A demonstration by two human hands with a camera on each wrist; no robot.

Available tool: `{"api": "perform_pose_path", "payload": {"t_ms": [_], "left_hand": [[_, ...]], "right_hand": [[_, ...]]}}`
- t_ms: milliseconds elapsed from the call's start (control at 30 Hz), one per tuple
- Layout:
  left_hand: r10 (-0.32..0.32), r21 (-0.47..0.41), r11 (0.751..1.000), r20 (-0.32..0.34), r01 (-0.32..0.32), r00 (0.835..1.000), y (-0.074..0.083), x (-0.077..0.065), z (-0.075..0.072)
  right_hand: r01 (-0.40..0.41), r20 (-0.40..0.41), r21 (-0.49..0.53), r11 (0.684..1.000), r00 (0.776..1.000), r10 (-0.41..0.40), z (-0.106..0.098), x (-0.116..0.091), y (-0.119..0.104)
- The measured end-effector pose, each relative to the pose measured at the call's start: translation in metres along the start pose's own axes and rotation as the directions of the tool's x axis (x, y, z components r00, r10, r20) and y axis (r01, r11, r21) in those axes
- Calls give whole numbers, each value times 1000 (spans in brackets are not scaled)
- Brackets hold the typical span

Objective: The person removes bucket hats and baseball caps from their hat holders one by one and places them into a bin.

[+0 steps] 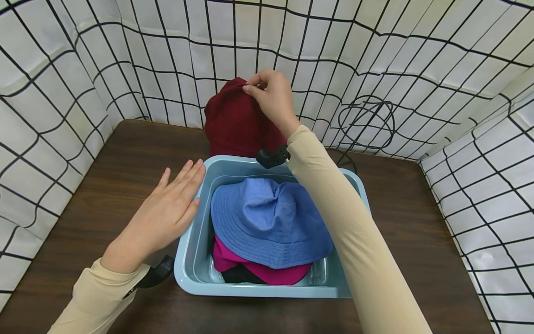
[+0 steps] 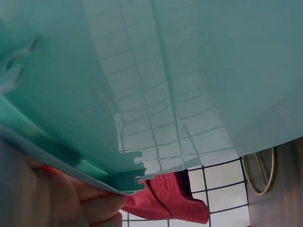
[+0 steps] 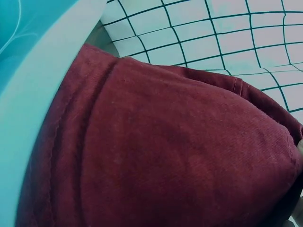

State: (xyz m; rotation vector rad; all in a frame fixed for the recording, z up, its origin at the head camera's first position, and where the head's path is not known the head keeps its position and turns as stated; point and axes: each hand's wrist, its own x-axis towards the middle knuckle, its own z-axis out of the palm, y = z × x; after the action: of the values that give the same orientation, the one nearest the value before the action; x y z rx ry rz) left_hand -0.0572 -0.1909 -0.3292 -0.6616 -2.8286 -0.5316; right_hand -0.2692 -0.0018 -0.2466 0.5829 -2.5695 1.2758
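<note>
My right hand [image 1: 271, 95] pinches the top of a dark red hat [image 1: 239, 123] between thumb and fingers, behind the basin's far rim. In the right wrist view the red hat [image 3: 180, 146] fills most of the picture, with stitching along its brim. A light blue plastic basin [image 1: 189, 273] stands below the right forearm. My left hand [image 1: 164, 211] lies with straight fingers against its left rim. Inside the basin, a blue bucket hat [image 1: 271, 222] rests on a magenta hat [image 1: 283, 274]. Beneath those shows a bit of black fabric [image 1: 242, 274].
The basin stands on a dark brown wooden table [image 1: 108, 185]. White panels with a black wire grid [image 1: 175, 55] surround it at the back and sides. A coiled black cable [image 1: 367, 123] hangs on the grid at the back right.
</note>
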Motion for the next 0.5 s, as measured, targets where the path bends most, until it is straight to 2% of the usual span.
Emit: {"api": "perform_pose_path", "payload": {"t_ms": [267, 500], "left_hand": [[11, 2, 1000, -17, -11, 1000, -1, -1, 1], [10, 12, 1000, -18, -10, 1000, -1, -1, 0]], "right_hand": [[14, -30, 73, 997, 999, -11, -3, 0, -2], [-69, -29, 207, 976, 997, 77, -8, 2, 1]]}}
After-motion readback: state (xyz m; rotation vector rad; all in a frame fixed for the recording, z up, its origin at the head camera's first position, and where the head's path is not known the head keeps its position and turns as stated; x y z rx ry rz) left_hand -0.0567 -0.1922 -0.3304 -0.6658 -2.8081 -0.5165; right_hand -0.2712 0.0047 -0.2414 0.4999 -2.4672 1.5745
